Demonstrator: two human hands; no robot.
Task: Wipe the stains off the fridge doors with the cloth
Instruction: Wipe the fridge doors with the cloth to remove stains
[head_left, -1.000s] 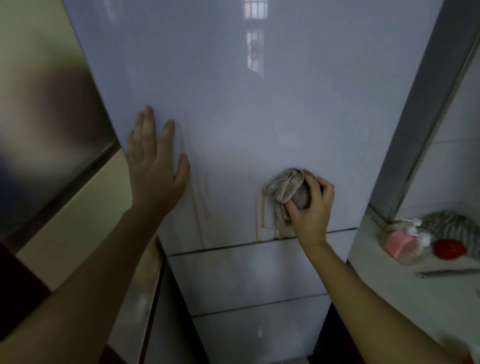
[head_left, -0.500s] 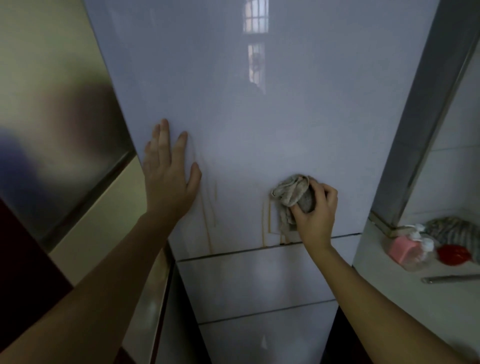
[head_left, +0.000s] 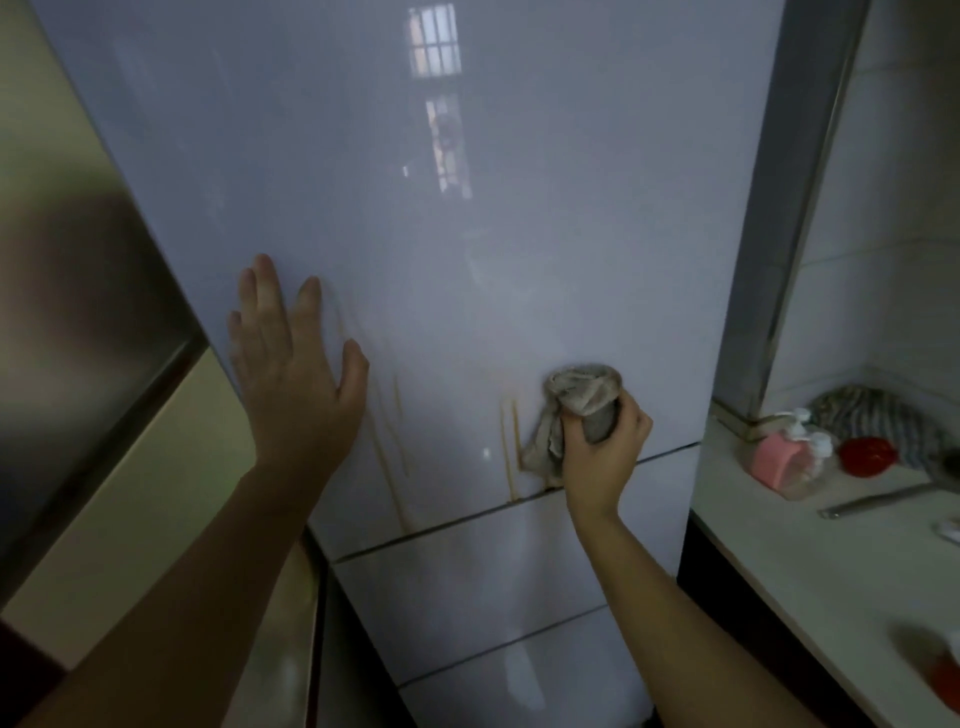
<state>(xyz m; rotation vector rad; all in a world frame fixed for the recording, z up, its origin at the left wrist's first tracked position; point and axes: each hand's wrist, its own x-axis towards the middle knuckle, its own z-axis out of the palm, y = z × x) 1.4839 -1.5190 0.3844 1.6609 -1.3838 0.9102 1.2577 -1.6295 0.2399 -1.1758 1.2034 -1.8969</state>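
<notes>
A tall glossy white fridge door (head_left: 467, 249) fills the middle of the view. Brownish drip stains (head_left: 510, 447) run down its lower part, and more streaks (head_left: 396, 447) lie further left. My right hand (head_left: 605, 457) grips a bunched grey cloth (head_left: 576, 400) and presses it on the door just right of the middle streaks, near the door's bottom seam. My left hand (head_left: 293, 374) lies flat on the door's left side, fingers spread, holding nothing. Two lower drawer fronts (head_left: 493, 582) sit below the seam.
A pale counter (head_left: 810, 561) stands to the right with a pink pump bottle (head_left: 779, 457), a red lid (head_left: 870, 456), a striped cloth (head_left: 878, 415) and a knife (head_left: 872, 501). A grey pillar (head_left: 795, 208) borders the fridge. A beige cabinet (head_left: 130, 493) is on the left.
The cloth and my right hand have shifted slightly on the door near the seam. My left hand stays flat on the door. The view has drifted a little.
</notes>
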